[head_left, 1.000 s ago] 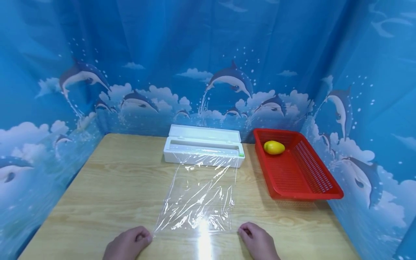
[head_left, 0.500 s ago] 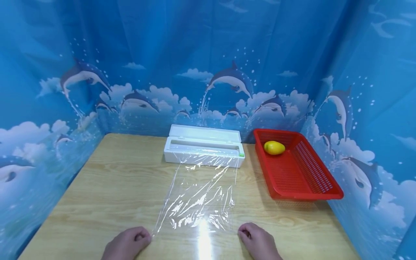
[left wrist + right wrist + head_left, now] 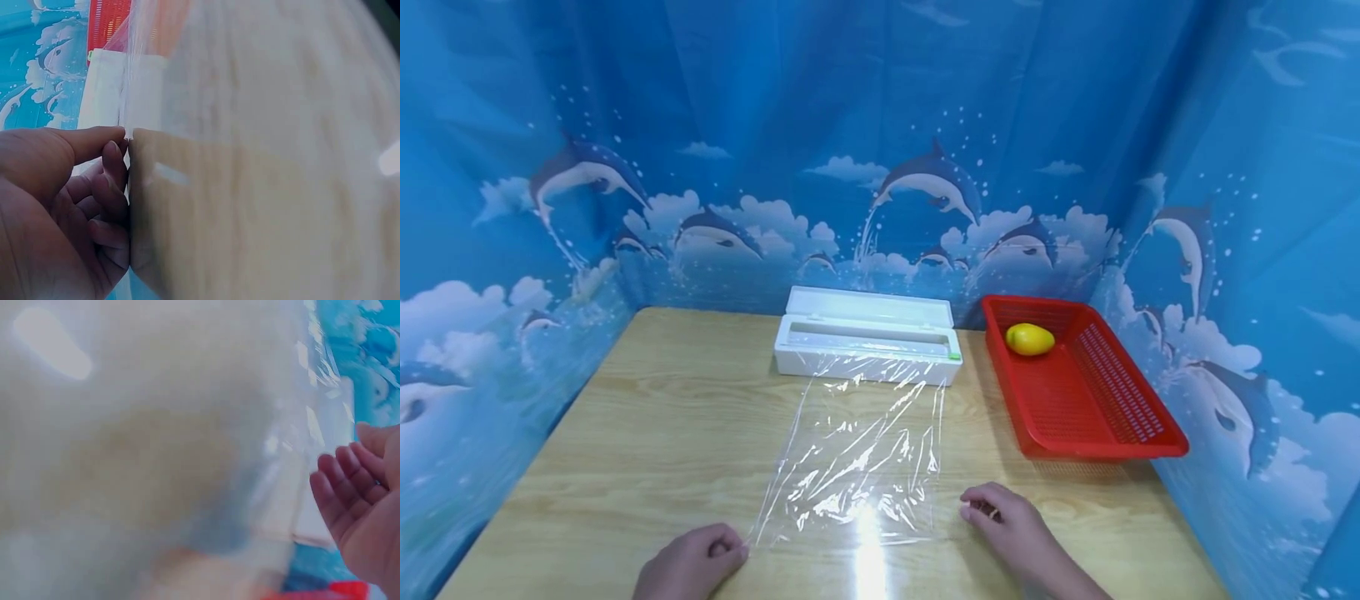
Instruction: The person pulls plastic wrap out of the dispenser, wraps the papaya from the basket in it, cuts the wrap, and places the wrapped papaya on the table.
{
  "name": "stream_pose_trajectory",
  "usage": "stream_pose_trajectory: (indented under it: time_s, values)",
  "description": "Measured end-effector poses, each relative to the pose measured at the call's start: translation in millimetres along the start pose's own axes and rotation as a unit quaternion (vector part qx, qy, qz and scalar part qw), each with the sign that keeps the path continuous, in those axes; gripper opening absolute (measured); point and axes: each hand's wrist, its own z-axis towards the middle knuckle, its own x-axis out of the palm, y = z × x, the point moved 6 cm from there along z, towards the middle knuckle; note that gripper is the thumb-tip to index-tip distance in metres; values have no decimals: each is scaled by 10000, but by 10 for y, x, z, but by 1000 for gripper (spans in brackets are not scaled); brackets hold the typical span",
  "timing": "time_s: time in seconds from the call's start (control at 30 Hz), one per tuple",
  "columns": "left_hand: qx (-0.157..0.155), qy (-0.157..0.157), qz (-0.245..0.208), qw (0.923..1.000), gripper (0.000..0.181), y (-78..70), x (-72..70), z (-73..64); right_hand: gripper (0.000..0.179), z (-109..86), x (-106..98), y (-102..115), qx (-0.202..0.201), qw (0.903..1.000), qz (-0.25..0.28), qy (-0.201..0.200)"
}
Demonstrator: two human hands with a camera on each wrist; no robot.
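Closest, one clear film point(image 3: 850, 467) is pinched by fingers of the left hand point(image 3: 691, 560); those of the right hand point(image 3: 1015, 529) are held loosely bent, apart from it. Beyond, one yellow fruit point(image 3: 1028, 339) is held in one red basket point(image 3: 1063, 408); the film is spread across the tabletop point(image 3: 677, 425) to one white box point(image 3: 793, 360).

To your right, you have a red basket point(image 3: 1011, 392) on the table point(image 3: 670, 417), with slotted sides. In its far left corner you see a yellow fruit point(image 3: 1030, 339) lying on its side. Your table shows pale wood grain. Ahead of you and on both sides hangs a blue curtain point(image 3: 880, 100), printed with leaping dolphins point(image 3: 928, 183) and white clouds point(image 3: 775, 218).
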Motion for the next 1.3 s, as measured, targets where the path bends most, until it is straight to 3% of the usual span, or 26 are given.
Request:
stream_pose_trajectory:
  time_s: [0.17, 0.3, 0.5, 0.67, 0.9, 1.3]
  values:
    - [-17, 42, 63, 10000, 15, 1, -2, 0, 18, 269, -395, 84, -161, 9992, 302, -218]
    - [12, 30, 49, 10000, 14, -5, -4, -3, 24, 510, -739, 75, -119, 9993, 218, -263]
    - [127, -7, 62, 9999, 13, -18, 13, -10, 38, 830, -1245, -2, -100, 9992, 10, -385]
    - [81, 101, 93, 9999, 16, 32, 38, 0, 51, 1073, -1551, -145, 78, 9984, -25, -564]
    - [97, 108, 129, 9998, 15, 27, 40, -5, 65, 1416, -1755, -423, 355, 9978, -296, -469]
    - [163, -109, 50, 9998, 13, -15, -3, -24, 85, 1904, -1808, -844, 817, 9953, -508, 119]
